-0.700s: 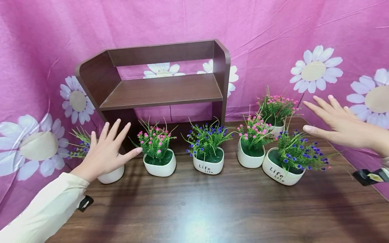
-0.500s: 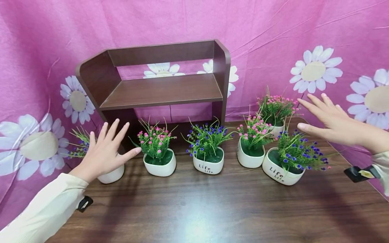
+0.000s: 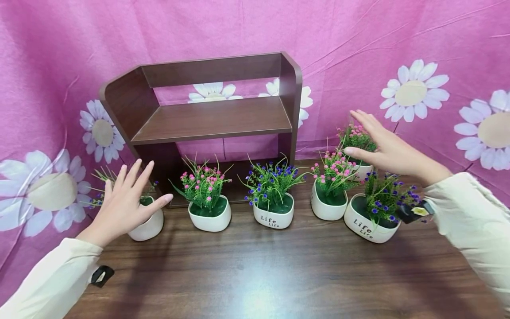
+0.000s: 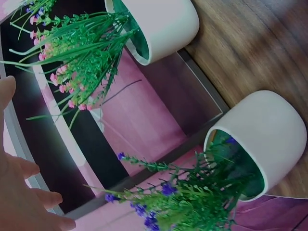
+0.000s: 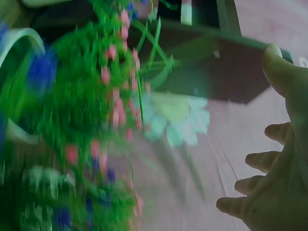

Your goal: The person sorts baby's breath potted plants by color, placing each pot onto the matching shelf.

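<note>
My left hand hovers with spread fingers over the leftmost blue-flowered potted plant, covering part of it. In the left wrist view that plant's white pot is near the hand but apart from it. My right hand is stretched out above the right-hand group, holding nothing. Under it are a rear pink-flowered plant, partly hidden by the hand, a front pink-flowered plant and a blue-flowered plant in a pot marked "Life". The right wrist view is blurred around the flowers.
A dark brown two-tier shelf stands at the back of the wooden table. Before it sit a pink-flowered plant and a blue-flowered plant. A pink daisy-print cloth hangs behind.
My right hand has moved left, from beyond the right-hand plants to above them. The left hand has shifted slightly left and down. The plants and shelf stay put.
</note>
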A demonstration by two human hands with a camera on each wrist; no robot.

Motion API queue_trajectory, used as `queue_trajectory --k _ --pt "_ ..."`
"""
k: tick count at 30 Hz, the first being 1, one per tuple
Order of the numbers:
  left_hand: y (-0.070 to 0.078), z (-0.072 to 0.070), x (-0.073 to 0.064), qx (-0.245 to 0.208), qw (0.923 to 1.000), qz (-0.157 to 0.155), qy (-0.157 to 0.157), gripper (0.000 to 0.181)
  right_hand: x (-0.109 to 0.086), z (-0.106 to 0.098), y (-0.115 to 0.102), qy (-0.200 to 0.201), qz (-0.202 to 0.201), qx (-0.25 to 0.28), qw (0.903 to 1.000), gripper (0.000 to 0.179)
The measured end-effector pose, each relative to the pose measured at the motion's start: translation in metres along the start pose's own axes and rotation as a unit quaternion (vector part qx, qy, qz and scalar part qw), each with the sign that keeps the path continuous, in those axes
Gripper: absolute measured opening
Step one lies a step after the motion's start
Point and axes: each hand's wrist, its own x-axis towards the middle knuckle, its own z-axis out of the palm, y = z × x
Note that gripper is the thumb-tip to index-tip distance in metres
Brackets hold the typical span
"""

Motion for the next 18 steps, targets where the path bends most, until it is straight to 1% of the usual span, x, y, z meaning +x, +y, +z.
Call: queue_trajectory --k 4,8,11,14,18 --pt "-0.006 -0.001 -0.006 -0.014 0.9997 -0.011 0.017 0.093 0.018 0.019 -0.014 -0.002 -0.007 0.014 0.9999 0.087" --pt "-0.014 -0.002 -0.013 -0.025 0.9989 -0.023 0.032 0.093 0.036 0.040 -0.025 0.022 -0.019 0.031 0.9991 0.089" --pt "-0.020 -0.002 -0.020 -0.036 0.9979 -0.030 0.044 0.094 0.048 0.055 -0.032 0.044 -0.021 0.067 0.9966 0.090" --pt "-0.026 -0.001 -0.025 -0.048 0.9964 -0.038 0.058 0.094 0.059 0.068 -0.039 0.068 -0.029 0.121 0.9900 0.093" --pt "-0.034 0.002 -0.032 -0.066 0.9938 -0.051 0.074 0.092 0.070 0.082 -0.049 0.110 -0.044 0.182 0.9762 0.095"
